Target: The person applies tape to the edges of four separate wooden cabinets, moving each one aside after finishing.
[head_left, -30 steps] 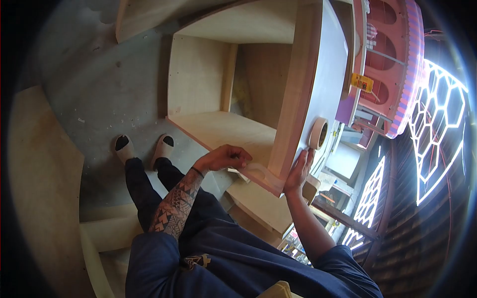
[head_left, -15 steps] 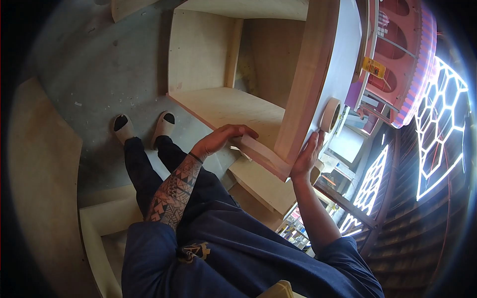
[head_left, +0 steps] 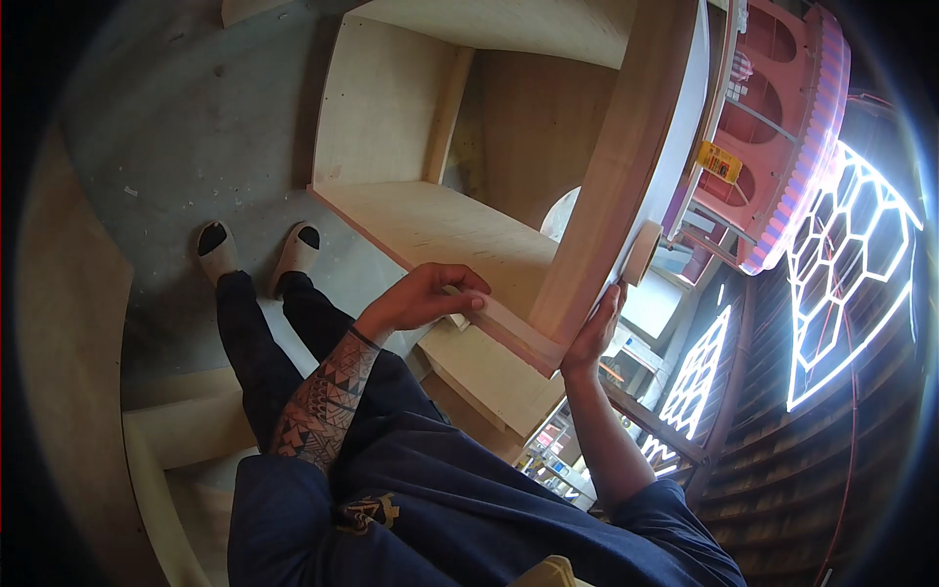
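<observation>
Head view: pale, smooth tape strip [head_left: 518, 329]; left hand [head_left: 419, 296] pinching end, right hand [head_left: 594, 335] flat, open against panel [head_left: 672, 155].

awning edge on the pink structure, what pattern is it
The awning edge has pink and purple stripes; it shows best in the head view.
</observation>
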Available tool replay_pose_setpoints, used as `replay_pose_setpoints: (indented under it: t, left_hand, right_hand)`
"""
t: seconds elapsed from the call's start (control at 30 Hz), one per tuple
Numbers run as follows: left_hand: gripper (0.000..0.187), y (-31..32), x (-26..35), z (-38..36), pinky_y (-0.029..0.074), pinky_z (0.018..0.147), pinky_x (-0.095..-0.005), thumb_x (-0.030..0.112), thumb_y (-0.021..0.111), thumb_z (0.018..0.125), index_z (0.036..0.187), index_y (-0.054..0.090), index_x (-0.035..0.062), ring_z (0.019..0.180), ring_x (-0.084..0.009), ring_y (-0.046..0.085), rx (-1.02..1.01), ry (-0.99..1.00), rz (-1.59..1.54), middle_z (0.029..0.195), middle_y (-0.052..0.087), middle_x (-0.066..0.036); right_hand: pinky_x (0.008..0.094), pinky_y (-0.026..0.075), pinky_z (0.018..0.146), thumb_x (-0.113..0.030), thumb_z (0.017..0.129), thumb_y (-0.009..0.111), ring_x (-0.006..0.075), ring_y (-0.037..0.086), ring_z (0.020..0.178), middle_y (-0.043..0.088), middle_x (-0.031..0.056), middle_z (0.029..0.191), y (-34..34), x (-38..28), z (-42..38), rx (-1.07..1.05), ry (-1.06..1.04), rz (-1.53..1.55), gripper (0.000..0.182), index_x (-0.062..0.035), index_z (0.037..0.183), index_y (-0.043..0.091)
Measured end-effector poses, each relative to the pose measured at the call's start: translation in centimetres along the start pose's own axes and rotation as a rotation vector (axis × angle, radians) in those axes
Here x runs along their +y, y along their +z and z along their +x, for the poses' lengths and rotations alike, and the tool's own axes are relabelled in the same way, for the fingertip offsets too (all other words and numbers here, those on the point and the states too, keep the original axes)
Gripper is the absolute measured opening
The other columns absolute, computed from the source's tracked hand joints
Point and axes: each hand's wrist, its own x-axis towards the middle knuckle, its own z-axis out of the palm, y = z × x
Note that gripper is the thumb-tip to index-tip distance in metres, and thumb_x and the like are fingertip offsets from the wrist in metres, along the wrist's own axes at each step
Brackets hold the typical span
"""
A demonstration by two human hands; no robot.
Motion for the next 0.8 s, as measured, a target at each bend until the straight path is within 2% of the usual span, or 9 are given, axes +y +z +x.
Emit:
replay_pose_setpoints:
  t: [0.1,0.27,0.33,0.37,0.5,0.6,0.67,0.73,0.8]
  left_hand:
    - [0.027,-0.2,-0.3,-0.1,0.055,0.100,-0.0316,0.022,0.076,0.104,0.122,0.076,0.0028,0.106,-0.0113,0.070,0.023,0.043,-0.013,0.110,0.077,-0.002]
    - [0.024,-0.3,-0.4,-0.2,0.056,0.099,-0.0299,0.015,0.077,0.103,0.122,0.076,0.0021,0.104,-0.0100,0.069,0.019,-0.025,-0.042,0.109,0.077,-0.002]
    - [0.026,-0.2,-0.6,-0.2,0.056,0.097,-0.0302,0.018,0.078,0.101,0.122,0.076,0.0015,0.102,-0.0110,0.070,0.028,0.015,-0.024,0.106,0.079,-0.003]
    - [0.029,-0.1,-0.6,-0.3,0.055,0.096,-0.0304,0.020,0.080,0.100,0.122,0.077,0.0010,0.100,-0.0120,0.072,0.037,0.060,-0.009,0.103,0.080,-0.004]
    - [0.027,-0.2,-0.3,-0.2,0.056,0.095,-0.0306,0.018,0.080,0.100,0.121,0.077,0.0012,0.099,-0.0118,0.072,0.013,-0.014,-0.023,0.101,0.080,-0.003]
    - [0.020,-0.4,-0.3,0.3,0.057,0.096,-0.0293,0.015,0.078,0.102,0.117,0.078,0.0020,0.099,-0.0097,0.069,-0.019,-0.046,0.004,0.103,0.078,-0.001]
    - [0.015,-0.4,-0.7,0.8,0.056,0.093,-0.0285,0.015,0.078,0.102,0.109,0.079,0.0021,0.096,-0.0086,0.069,-0.027,-0.024,0.019,0.099,0.077,0.000]
    - [0.014,-0.3,-0.9,1.2,0.056,0.091,-0.0282,0.015,0.078,0.102,0.108,0.078,0.0021,0.095,-0.0080,0.068,-0.038,-0.038,0.004,0.099,0.077,0.001]
    - [0.013,-0.5,-1.7,2.1,0.055,0.089,-0.0279,0.014,0.077,0.102,0.107,0.078,0.0022,0.095,-0.0075,0.067,-0.052,-0.053,-0.008,0.098,0.077,0.001]
  right_hand:
    - [0.0406,0.034,0.117,-0.042,0.119,0.028,0.0294,0.049,0.130,0.053,0.0177,0.139,0.1,0.3,0.1,0.005,0.018,0.057,0.058,0.0057,0.147,0.048]
    - [0.0412,0.036,0.115,-0.042,0.120,0.028,0.0276,0.051,0.127,0.054,0.0157,0.136,-0.1,1.0,0.0,0.017,0.082,0.047,0.056,0.0027,0.145,0.051]
    - [0.0433,0.015,0.134,-0.053,0.116,0.035,0.0357,0.021,0.165,0.027,0.0255,0.175,-0.6,0.7,0.0,-0.054,0.134,0.074,0.082,0.0102,0.167,0.026]
    - [0.0433,0.015,0.134,-0.053,0.116,0.035,0.0357,0.021,0.165,0.027,0.0255,0.175,-0.6,0.4,-0.1,-0.054,0.143,0.073,0.082,0.0102,0.167,0.026]
    - [0.0435,0.016,0.133,-0.053,0.116,0.035,0.0362,0.023,0.164,0.028,0.0260,0.174,-0.5,0.2,0.0,-0.040,0.128,0.065,0.082,0.0110,0.166,0.027]
    - [0.0435,0.018,0.132,-0.052,0.115,0.036,0.0367,0.025,0.162,0.029,0.0263,0.173,-0.3,-0.2,0.0,-0.040,0.115,0.084,0.081,0.0113,0.165,0.028]
    - [0.0435,0.018,0.132,-0.052,0.115,0.037,0.0369,0.026,0.161,0.030,0.0265,0.172,-0.4,0.5,-0.2,-0.030,0.122,0.101,0.081,0.0115,0.165,0.028]
    - [0.0437,0.019,0.131,-0.051,0.115,0.038,0.0371,0.028,0.160,0.032,0.0268,0.170,-0.8,2.9,-0.3,-0.043,-0.043,-0.107,0.080,0.0114,0.165,0.029]
    - [0.0437,0.020,0.131,-0.050,0.115,0.037,0.0374,0.029,0.159,0.033,0.0271,0.170,-0.6,0.2,-0.2,-0.046,0.039,-0.003,0.079,0.0102,0.165,0.029]
